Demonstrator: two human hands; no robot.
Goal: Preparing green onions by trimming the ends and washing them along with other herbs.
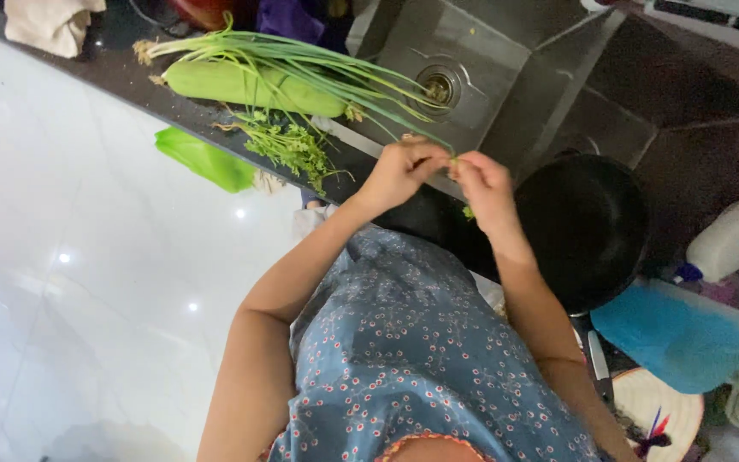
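Where both hands meet, scallion tip

Single head cam, looking steeply down over the person's chest and forearms. Close range: both hands sit near frame centre above the dark surface. Sink at top, white floor fills the left. No second view, so no overlap.

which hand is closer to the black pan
Right. The right hand is just beside the black pan, close to its rim. The left hand is farther off, on the other side of the right hand, toward the spring onions.
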